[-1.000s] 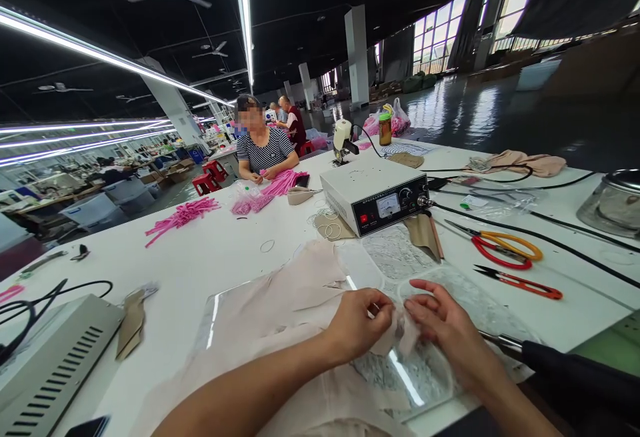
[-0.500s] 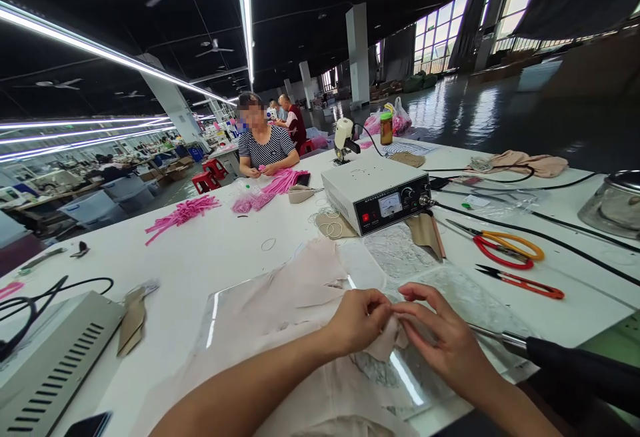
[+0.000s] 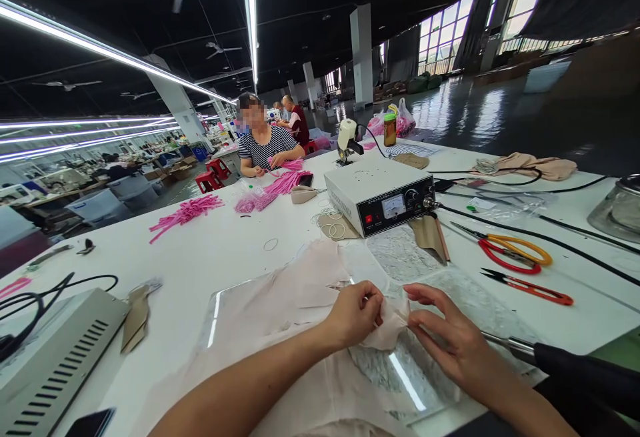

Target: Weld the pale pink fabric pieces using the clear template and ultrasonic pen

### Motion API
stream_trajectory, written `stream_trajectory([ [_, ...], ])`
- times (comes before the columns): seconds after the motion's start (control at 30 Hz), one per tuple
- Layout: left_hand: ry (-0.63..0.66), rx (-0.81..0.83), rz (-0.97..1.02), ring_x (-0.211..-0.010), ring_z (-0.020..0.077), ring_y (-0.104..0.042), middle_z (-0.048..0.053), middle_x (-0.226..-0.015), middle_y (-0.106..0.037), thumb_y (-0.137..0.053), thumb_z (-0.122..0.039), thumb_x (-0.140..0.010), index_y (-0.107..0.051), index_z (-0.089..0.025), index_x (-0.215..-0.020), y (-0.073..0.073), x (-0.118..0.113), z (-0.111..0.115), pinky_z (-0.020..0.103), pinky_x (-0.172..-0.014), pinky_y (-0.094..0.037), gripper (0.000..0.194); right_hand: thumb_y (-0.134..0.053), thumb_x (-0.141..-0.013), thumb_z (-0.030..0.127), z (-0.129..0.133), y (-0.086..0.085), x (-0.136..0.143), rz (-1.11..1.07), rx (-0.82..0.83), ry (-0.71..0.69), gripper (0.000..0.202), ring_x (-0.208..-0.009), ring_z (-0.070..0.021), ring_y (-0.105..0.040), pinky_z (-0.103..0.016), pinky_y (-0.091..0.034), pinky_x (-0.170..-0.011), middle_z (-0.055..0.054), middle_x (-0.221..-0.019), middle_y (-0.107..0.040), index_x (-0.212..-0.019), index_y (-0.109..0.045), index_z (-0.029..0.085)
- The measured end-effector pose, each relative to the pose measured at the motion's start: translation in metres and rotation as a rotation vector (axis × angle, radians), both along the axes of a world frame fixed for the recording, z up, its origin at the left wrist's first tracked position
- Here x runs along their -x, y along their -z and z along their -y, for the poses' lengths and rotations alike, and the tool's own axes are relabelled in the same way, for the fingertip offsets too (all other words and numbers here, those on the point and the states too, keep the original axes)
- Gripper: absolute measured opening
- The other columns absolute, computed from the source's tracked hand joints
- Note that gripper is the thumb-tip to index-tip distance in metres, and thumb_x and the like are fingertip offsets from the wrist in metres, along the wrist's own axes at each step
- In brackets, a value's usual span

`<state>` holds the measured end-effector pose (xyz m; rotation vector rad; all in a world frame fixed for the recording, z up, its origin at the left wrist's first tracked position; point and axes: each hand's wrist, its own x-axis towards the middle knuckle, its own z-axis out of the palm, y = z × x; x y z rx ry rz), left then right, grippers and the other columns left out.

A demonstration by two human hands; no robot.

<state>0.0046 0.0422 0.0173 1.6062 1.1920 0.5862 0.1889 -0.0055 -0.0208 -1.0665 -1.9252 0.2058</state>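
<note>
My left hand [image 3: 354, 317] is closed, thumb against bent fingers, on a small pale pink piece of fabric [image 3: 387, 333]. On the right edge of that piece, my right hand [image 3: 453, 340] pinches with thumb and index finger, its other fingers loosely bent. Both hands are above a clear sheet [image 3: 423, 367] on the table. More thin pale pink fabric [image 3: 300, 283] spreads under and left of my left forearm. Beside my right wrist lies a tool with a metal rod and black handle [image 3: 575, 363], partly hidden by the hand.
Behind the hands stands a control box with a dial [image 3: 383, 193]. Scissors [image 3: 515, 253] and orange thread snips [image 3: 530, 287] lie at right. A vented grey box [image 3: 60, 357] sits at left. Across the white table [image 3: 200, 263], a co-worker [image 3: 267, 147] handles pink strips [image 3: 285, 180].
My hands have moved slightly apart, and more of the small fabric piece shows between them. The co-worker's hand has lifted with pink strips. The view has shifted slightly.
</note>
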Motion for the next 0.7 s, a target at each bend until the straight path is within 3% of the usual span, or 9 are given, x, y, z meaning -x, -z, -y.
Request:
stream_trajectory([
  [0.1,0.002,0.021,0.003,-0.049,0.0081,-0.046,-0.003,-0.056,-0.05,-0.046,-0.028,-0.082,-0.051,-0.015,-0.073,0.003,-0.002,0.002,0.019,-0.047,-0.039,0.016,-0.051,-0.086,0.025,0.003,0.001,-0.002,-0.039,0.056,-0.011,0.013,-0.104,-0.0211,-0.059,-0.034,-0.052,-0.086,-0.008,-0.121,-0.055,-0.08,-0.063,0.024],
  [0.2,0.061,-0.013,-0.013,-0.052,0.0085,-0.048,-0.002,-0.057,-0.051,-0.045,-0.029,-0.084,-0.051,-0.015,-0.073,0.006,-0.004,0.004,0.019,-0.05,-0.04,0.019,-0.05,-0.086,0.028,0.003,0.003,0.002,-0.177,0.224,-0.007,0.012,-0.101,-0.0196,-0.062,-0.031,-0.054,-0.082,-0.009,-0.125,-0.055,-0.082,-0.06,0.023],
  [0.33,0.119,-0.166,-0.097,-0.058,0.0097,-0.051,-0.001,-0.061,-0.054,-0.043,-0.027,-0.085,-0.055,-0.015,-0.076,0.002,-0.003,0.003,0.021,-0.057,-0.041,0.02,-0.05,-0.084,0.034,-0.006,0.007,0.006,-0.311,0.42,0.056,0.019,-0.08,-0.0175,-0.067,-0.028,-0.056,-0.069,-0.007,-0.097,-0.068,-0.096,-0.058,0.022],
  [0.43,0.139,-0.292,-0.188,-0.068,0.0123,-0.055,0.002,-0.072,-0.061,-0.04,-0.025,-0.087,-0.059,-0.015,-0.084,-0.002,0.002,0.001,0.024,-0.066,-0.044,0.022,-0.046,-0.084,0.029,-0.018,0.009,0.001,-0.245,0.286,0.169,0.021,-0.085,-0.0188,-0.067,-0.031,-0.055,-0.072,-0.005,-0.093,-0.069,-0.098,-0.061,0.023],
  [0.5,0.224,-0.403,-0.221,-0.085,0.0163,-0.058,0.007,-0.094,-0.064,-0.047,-0.03,-0.086,-0.058,-0.016,-0.097,-0.002,0.006,0.003,0.029,-0.077,-0.046,0.022,-0.043,-0.083,0.024,-0.025,0.01,-0.005,-0.16,0.157,0.258,0.025,-0.088,-0.0197,-0.065,-0.033,-0.054,-0.075,-0.005,-0.097,-0.069,-0.098,-0.063,0.024],
  [0.6,0.406,-0.617,-0.325,-0.105,0.0234,-0.053,0.012,-0.119,-0.055,-0.067,-0.043,-0.073,-0.053,-0.017,-0.112,0.006,0.014,0.01,0.036,-0.091,-0.043,0.049,-0.039,-0.081,0.018,-0.031,0.014,-0.015,-0.03,0.048,0.396,0.03,-0.091,-0.0211,-0.064,-0.035,-0.053,-0.076,-0.006,-0.101,-0.067,-0.098,-0.063,0.023],
  [0.63,0.464,-0.675,-0.378,-0.106,0.0243,-0.053,0.012,-0.12,-0.055,-0.07,-0.045,-0.07,-0.053,-0.018,-0.111,0.009,0.016,0.012,0.038,-0.093,-0.042,0.052,-0.038,-0.08,0.016,-0.032,0.015,-0.018,0.019,0.046,0.422,0.032,-0.093,-0.0213,-0.064,-0.035,-0.053,-0.076,-0.007,-0.103,-0.066,-0.098,-0.063,0.022],
  [0.7,0.564,-0.749,-0.47,-0.102,0.023,-0.055,0.009,-0.115,-0.057,-0.067,-0.042,-0.075,-0.057,-0.019,-0.104,0.017,0.019,0.013,0.038,-0.093,-0.041,0.039,-0.038,-0.079,0.014,-0.031,0.02,-0.022,0.132,0.085,0.433,0.034,-0.096,-0.0213,-0.063,-0.034,-0.053,-0.077,-0.008,-0.111,-0.064,-0.101,-0.063,0.021],
])
